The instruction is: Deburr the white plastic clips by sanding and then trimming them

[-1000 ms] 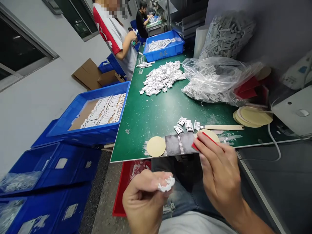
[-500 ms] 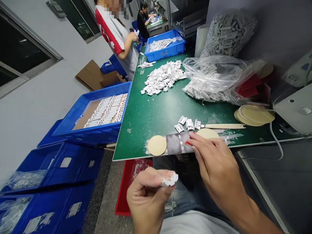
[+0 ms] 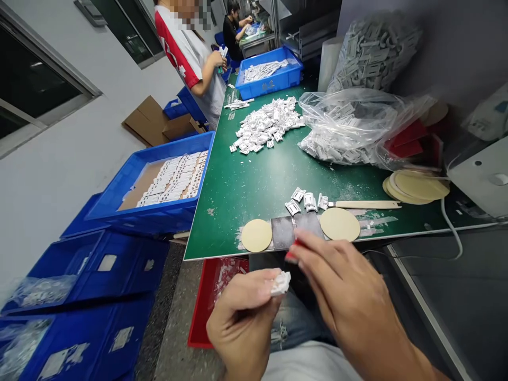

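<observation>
Just in front of the table edge, my left hand [image 3: 246, 312] pinches a small white plastic part [image 3: 281, 284] between thumb and fingers. Close by on its right, my right hand [image 3: 341, 280] grips a small red piece [image 3: 292, 251] that looks like folded sandpaper, apart from the white part. Beyond the hands, dark abrasive sheets [image 3: 282, 233] lie along the edge between a left yellow sanding disc [image 3: 256, 235] and a right yellow sanding disc [image 3: 340, 224]. Several loose white parts [image 3: 310, 201] sit behind them, beside a wooden-handled tool [image 3: 365, 204].
A heap of white parts [image 3: 265, 124] and a clear plastic bag of parts [image 3: 345, 132] occupy the far table. A blue bin [image 3: 270, 87] stands behind. Stacked yellow discs [image 3: 420, 188] lie right. Below are a red bin [image 3: 198, 323] and a blue crate [image 3: 159, 211]. A person [image 3: 198, 63] stands far left.
My right hand has come off the dark sheets with the red piece and moved left and towards me, nearer the white part. The white part has turned slightly in my left hand.
</observation>
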`<state>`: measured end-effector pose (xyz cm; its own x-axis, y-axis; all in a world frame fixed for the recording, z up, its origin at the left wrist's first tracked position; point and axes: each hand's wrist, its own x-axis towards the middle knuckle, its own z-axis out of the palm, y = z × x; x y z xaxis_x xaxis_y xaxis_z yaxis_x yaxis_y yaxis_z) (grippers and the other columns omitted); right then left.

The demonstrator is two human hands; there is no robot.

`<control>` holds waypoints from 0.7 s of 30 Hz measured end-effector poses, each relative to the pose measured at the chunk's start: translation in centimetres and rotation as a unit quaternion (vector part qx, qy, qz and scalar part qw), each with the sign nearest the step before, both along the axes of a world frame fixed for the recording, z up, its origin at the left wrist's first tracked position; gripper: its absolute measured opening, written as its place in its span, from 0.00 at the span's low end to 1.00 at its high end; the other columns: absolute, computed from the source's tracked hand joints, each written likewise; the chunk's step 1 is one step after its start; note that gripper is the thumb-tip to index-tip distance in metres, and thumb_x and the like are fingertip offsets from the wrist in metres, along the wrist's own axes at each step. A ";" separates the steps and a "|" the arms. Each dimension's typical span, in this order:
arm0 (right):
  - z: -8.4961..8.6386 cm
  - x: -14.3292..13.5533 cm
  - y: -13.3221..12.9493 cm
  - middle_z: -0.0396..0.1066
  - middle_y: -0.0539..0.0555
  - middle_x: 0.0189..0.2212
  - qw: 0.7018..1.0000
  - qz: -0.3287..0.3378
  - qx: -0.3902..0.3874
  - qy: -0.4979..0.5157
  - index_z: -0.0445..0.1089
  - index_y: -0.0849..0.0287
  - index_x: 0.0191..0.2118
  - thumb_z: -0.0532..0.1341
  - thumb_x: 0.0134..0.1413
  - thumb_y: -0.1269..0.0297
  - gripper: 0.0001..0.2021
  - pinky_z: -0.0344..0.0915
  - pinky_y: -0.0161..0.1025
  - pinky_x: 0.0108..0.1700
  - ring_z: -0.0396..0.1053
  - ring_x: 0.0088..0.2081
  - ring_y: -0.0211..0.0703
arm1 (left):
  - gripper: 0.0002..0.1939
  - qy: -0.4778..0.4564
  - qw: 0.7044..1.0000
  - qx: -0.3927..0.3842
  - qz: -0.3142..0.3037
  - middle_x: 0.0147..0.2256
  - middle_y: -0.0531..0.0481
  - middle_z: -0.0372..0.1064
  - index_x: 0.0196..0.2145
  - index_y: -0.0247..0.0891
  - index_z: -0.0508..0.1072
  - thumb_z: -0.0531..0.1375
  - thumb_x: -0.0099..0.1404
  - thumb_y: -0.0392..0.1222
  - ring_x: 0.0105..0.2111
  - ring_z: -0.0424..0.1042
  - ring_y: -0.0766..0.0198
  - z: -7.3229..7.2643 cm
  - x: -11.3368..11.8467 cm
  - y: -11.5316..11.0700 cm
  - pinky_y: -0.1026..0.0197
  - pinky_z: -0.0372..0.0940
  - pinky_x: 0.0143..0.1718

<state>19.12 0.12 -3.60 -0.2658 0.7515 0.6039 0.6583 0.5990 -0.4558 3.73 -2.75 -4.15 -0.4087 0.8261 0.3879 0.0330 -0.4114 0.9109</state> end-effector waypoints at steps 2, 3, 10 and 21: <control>-0.3 0.0 0.2 0.79 0.59 0.48 0.998 -0.045 -0.039 -0.038 0.77 0.60 0.47 0.56 0.66 0.73 0.12 0.72 0.47 0.39 0.74 0.37 0.50 | 0.11 0.029 0.999 0.019 0.005 0.28 0.54 0.80 0.29 0.44 0.80 0.74 0.53 0.30 0.30 0.80 0.60 -0.1 -0.1 -0.1 0.56 0.77 0.38; -0.4 0.1 0.2 0.80 0.59 0.47 0.997 -0.045 -0.046 -0.030 0.77 0.61 0.47 0.56 0.66 0.73 0.12 0.72 0.47 0.39 0.74 0.38 0.50 | 0.11 0.024 0.999 0.023 -0.002 0.28 0.55 0.80 0.30 0.44 0.80 0.74 0.53 0.31 0.30 0.80 0.61 -0.2 -0.1 -0.1 0.57 0.77 0.39; 0.3 0.5 -0.9 0.74 0.59 0.56 0.983 0.043 -0.104 0.147 0.71 0.61 0.57 0.54 0.68 0.73 0.16 0.68 0.39 0.58 0.70 0.57 0.43 | 0.12 -0.290 0.924 -0.145 -0.204 0.26 0.56 0.72 0.30 0.41 0.73 0.74 0.55 0.39 0.32 0.74 0.67 0.1 -0.2 0.7 0.68 0.70 0.31; 0.4 2.3 -2.0 0.80 0.47 0.51 0.924 0.227 -0.159 0.266 0.75 0.41 0.55 0.56 0.69 0.55 0.14 0.74 0.37 0.54 0.78 0.49 0.43 | 0.15 -0.404 0.842 -0.291 -0.208 0.27 0.55 0.65 0.32 0.38 0.70 0.74 0.56 0.40 0.25 0.65 0.72 0.4 0.2 1.0 0.70 0.61 0.27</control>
<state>21.44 -1.84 -3.19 -0.3261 0.7972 0.5080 0.0057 0.5390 -0.8423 3.94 -1.80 -3.72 0.0267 0.9171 -0.3978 -0.7311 0.2893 0.6179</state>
